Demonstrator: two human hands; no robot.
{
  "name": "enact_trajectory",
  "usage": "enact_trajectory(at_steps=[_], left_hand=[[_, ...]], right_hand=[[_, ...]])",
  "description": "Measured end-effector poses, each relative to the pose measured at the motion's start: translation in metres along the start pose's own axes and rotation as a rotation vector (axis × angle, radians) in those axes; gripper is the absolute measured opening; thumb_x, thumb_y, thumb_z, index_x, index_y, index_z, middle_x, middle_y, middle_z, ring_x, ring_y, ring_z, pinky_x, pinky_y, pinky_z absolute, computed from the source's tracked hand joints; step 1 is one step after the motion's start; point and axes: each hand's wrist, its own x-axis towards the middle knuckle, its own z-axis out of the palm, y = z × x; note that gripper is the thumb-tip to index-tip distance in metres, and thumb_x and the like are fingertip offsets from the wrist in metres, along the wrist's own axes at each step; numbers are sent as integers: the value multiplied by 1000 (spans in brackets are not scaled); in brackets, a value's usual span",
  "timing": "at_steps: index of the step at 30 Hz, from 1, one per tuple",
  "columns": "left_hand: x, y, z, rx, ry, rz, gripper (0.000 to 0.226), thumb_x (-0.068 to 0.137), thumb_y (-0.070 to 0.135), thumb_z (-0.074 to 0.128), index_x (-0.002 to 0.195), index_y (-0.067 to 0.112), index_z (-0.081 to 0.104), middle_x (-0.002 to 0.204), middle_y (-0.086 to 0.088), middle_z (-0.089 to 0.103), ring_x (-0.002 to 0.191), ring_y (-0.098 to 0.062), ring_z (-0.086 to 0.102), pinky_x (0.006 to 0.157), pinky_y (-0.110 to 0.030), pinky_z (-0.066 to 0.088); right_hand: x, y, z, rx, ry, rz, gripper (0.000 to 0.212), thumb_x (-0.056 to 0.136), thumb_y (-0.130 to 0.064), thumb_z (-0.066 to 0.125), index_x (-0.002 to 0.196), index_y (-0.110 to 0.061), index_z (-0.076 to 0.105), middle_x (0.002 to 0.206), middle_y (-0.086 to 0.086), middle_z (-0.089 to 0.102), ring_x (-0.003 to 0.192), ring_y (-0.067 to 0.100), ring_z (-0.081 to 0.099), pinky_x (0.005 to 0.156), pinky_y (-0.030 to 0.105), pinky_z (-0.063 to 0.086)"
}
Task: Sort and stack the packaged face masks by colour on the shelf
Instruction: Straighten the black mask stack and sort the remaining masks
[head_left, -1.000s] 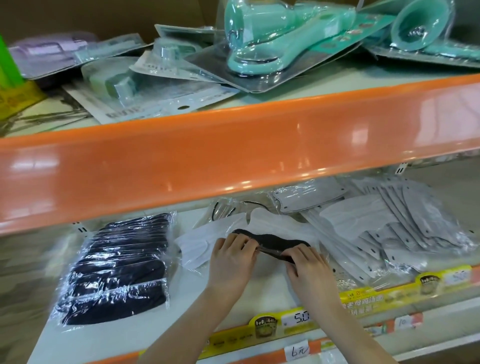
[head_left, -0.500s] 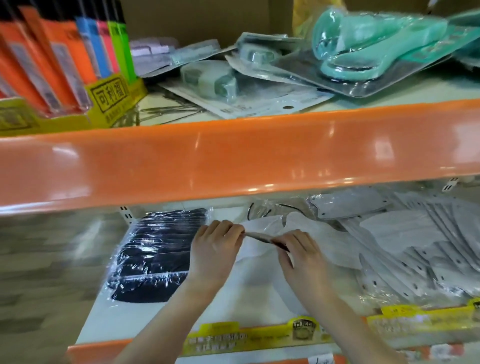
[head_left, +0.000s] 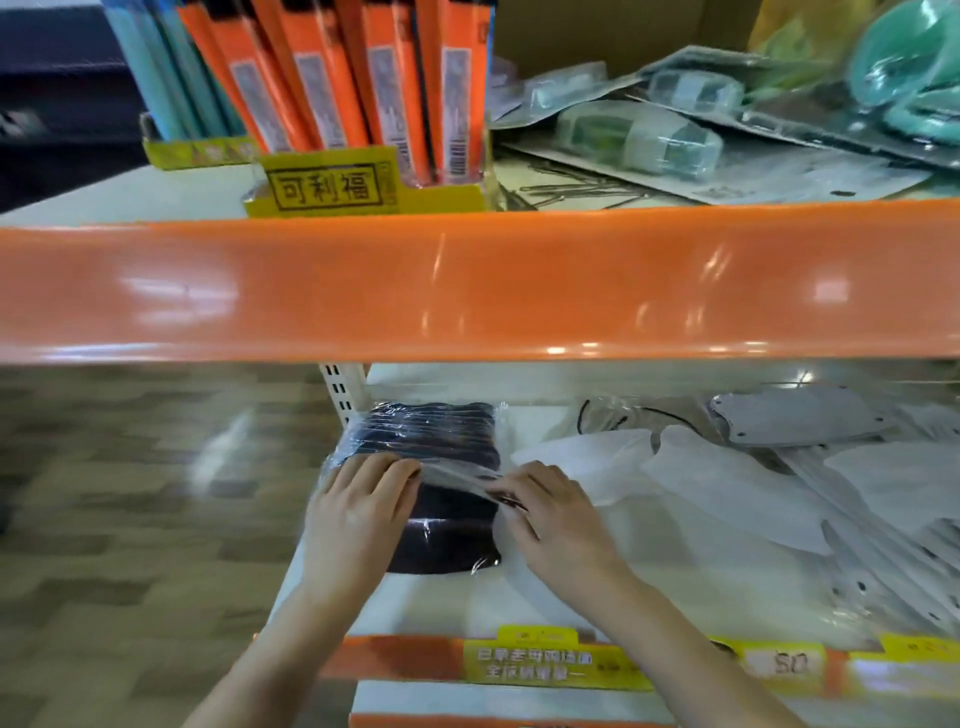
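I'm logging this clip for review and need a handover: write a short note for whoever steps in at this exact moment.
Left hand and right hand each pinch an end of one black face mask in clear wrap, held over the stack of wrapped black masks at the left end of the lower white shelf.
Done: black stack started.
Left: lay this mask on the stack, then sort the loose white and grey wrapped masks lying mixed to the right.
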Motion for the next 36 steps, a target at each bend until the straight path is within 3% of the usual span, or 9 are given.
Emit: enact_trajectory(at_steps=[3,9,12,17,24,27,30,33,36], left_hand=[[-14,-15,-12,19,6,14,19,92,21,55,86,13,71,85,0,68,77,-24,58,65,-35,44],[-51,-26,-23,53,-35,73,17,89,20,57,79,13,69,81,0,65,74,-24,58,62,-34,41],[-64,-32,-19,61,-132,100,19,85,20,52,79,14,69,81,1,65,71,-25,62,65,-32,36],[-75,-37,-10,43,-263,69,23,75,22,50,84,19,71,85,2,64,74,-23,62,67,-29,35],[-74,-35,-12,-56,-435,-59,31,71,25,45,85,19,73,93,2,69,78,-21,67,62,-30,52],[-69,-34,-16,-65,-615,-142,39,73,41,44,87,22,74,100,2,71,85,-19,70,64,-28,54],[-68,-35,-14,-15,-778,-169,62,86,64,31,94,20,74,108,-2,71,95,-20,70,68,-32,57],[-66,-33,-10,36,-776,-184,84,93,69,9,97,17,74,108,-6,71,97,-23,69,68,-37,57],[-61,-34,-7,-16,-707,-224,72,95,63,19,105,14,70,113,-8,67,102,-27,66,74,-41,56]], right_hand=[[0,-13,10,6,-35,-27,40,84,-31,33,108,-21,63,106,-5,56,98,9,44,83,28,38],[-8,-24,30,-144,-18,-81,17,76,-24,40,87,-26,53,92,-13,49,86,10,51,72,23,41],[-11,-25,39,-197,-49,-68,19,70,-23,47,88,-27,51,90,-10,51,85,14,55,72,23,39],[-18,-24,49,-204,-109,-5,33,63,-22,69,94,-29,58,95,-12,53,89,11,56,71,25,46],[-24,-29,49,-232,-93,20,32,75,-47,46,98,-32,64,102,-18,56,94,1,52,81,18,45],[-25,-31,47,-243,-88,14,36,80,-55,45,98,-32,66,106,-17,59,99,1,50,85,19,44],[-25,-31,48,-271,-87,19,38,83,-54,43,97,-30,68,110,-14,60,104,4,51,88,23,47],[-25,-33,49,-262,-96,68,37,86,-52,42,99,-28,68,115,-11,60,110,7,52,89,25,49],[-24,-33,48,-268,-96,128,38,88,-50,39,101,-27,66,119,-8,59,110,10,55,87,26,51]])
